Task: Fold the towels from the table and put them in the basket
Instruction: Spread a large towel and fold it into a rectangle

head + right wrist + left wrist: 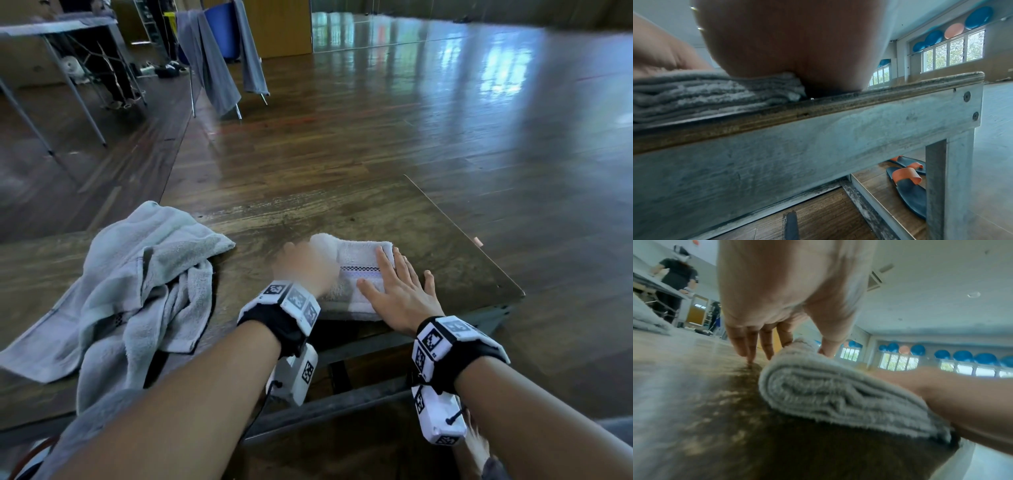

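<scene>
I am looking down on a worn wooden counter (342, 212) standing on a glossy plank floor (445, 102), where two towels wait. At the counter's left a large grey towel (137, 291) lies crumpled and unfolded, one end trailing over the near edge. Right of it, close to the near edge, sits a smaller folded towel (356, 270), white with a checkered band, stacked in several layers as the left wrist view shows (828, 394). My right hand (397, 294) lies flat on the folded towel's right side, fingers straight and spread, the heel of the palm pressing both towel and counter in the right wrist view (797, 48). My left hand (301, 267) is blurred from above; the left wrist view shows it (777, 296) at the towel's far left end, the thumb and a finger touching the folded edge while the other fingers point down to the counter, but I cannot tell whether it grips or only touches. Under the counter a pair of orange-strapped sandals (908, 181) rests on the floor.
</scene>
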A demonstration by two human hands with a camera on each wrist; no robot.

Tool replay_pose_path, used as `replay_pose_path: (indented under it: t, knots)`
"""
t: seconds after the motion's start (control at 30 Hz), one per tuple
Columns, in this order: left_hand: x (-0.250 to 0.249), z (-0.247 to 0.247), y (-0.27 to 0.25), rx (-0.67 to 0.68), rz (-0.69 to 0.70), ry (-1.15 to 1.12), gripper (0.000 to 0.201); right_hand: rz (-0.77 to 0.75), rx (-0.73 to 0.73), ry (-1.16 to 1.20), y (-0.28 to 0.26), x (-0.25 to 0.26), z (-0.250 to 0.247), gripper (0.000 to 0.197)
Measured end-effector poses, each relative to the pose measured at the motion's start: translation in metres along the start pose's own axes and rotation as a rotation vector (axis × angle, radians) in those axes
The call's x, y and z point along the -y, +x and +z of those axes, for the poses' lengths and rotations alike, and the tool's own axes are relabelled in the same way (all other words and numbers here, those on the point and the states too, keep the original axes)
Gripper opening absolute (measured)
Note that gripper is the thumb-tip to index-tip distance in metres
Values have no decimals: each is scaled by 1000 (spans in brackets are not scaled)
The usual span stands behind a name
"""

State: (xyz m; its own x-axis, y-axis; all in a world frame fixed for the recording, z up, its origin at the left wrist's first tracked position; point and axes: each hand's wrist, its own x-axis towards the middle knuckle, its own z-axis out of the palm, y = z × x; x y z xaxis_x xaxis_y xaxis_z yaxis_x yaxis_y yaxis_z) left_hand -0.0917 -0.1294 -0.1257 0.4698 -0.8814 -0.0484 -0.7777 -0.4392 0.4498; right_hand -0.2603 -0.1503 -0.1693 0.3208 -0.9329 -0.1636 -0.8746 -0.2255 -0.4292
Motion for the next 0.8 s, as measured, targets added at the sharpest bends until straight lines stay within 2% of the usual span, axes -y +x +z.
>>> replay_pose_path:
  t: [0.13,0.23,0.37,0.47,0.63,0.73,0.8]
  knots:
    - [-9,-21,2,97,23,-328,21,6,-4,117,-1,0,-4,86]
    - [-18,-38,-4,165,88,-521,16,64,-63,353,-3,8,-10,85]
    - [-22,-59,-16,200,176,-694,37,124,-115,758,-10,18,-25,63]
    - [-18,-76,-23,231,188,-816,44,55,-124,1013,-21,21,-40,56]
    - [6,-125,-37,222,154,-923,45,20,-100,1150,-34,54,-69,67]
    - [33,-165,-51,104,146,-949,34,-66,-102,1064,-39,99,-88,58]
    - [57,-194,-64,-3,141,-972,37,-152,-91,926,-42,136,-98,45]
